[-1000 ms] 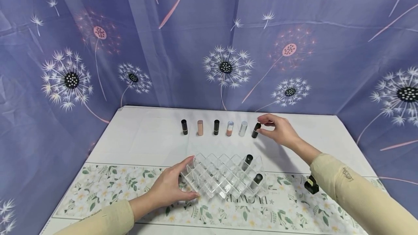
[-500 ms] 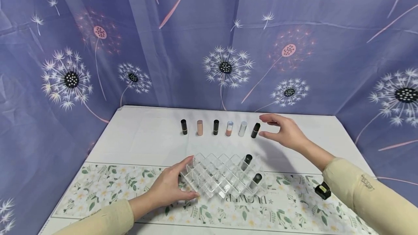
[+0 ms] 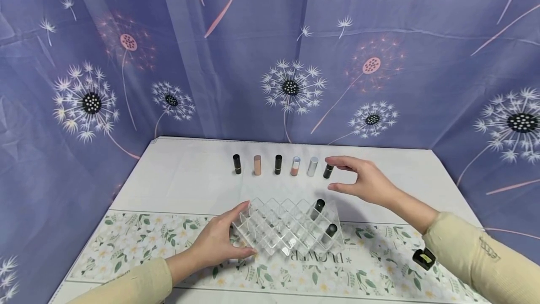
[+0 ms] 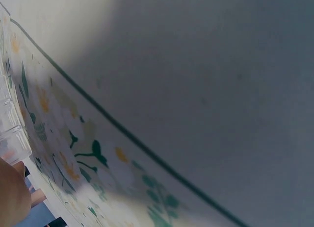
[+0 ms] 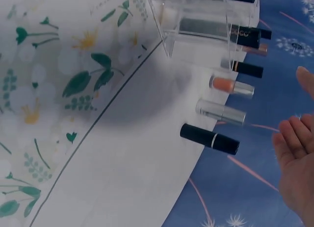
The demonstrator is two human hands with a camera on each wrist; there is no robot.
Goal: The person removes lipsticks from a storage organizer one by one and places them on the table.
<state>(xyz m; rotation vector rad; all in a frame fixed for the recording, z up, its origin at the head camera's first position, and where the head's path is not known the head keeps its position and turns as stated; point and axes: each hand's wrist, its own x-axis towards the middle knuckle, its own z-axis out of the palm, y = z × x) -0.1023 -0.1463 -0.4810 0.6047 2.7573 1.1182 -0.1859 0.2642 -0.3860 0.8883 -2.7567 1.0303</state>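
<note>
My left hand (image 3: 215, 240) grips the left end of a clear diamond-celled lipstick organizer (image 3: 270, 230), thumb at the front and fingers at the back corner. Two dark lipsticks, one (image 3: 319, 207) behind the other (image 3: 331, 231), stand in cells at its right side. Behind it, lipsticks stand upright in a row, a black lipstick (image 3: 327, 171) at the right end. My right hand (image 3: 366, 181) hovers right beside that one, thumb and fingers spread apart. The right wrist view shows a gap between the black lipstick (image 5: 209, 138) with its pale band and my hand (image 5: 297, 161).
Left of the end lipstick stand a silver lipstick (image 3: 312, 166), a clear-and-pink one (image 3: 296, 166), a black one (image 3: 278, 164), a rose-gold one (image 3: 258, 165) and another black one (image 3: 237, 164). A floral mat (image 3: 168, 233) lies under the organizer. A patterned curtain (image 3: 236, 83) hangs behind the table.
My right hand's fingers were at the black end lipstick, drew off to the right, then came back left and nearer, still spread. The lipstick stands in place. My left hand has not moved.
</note>
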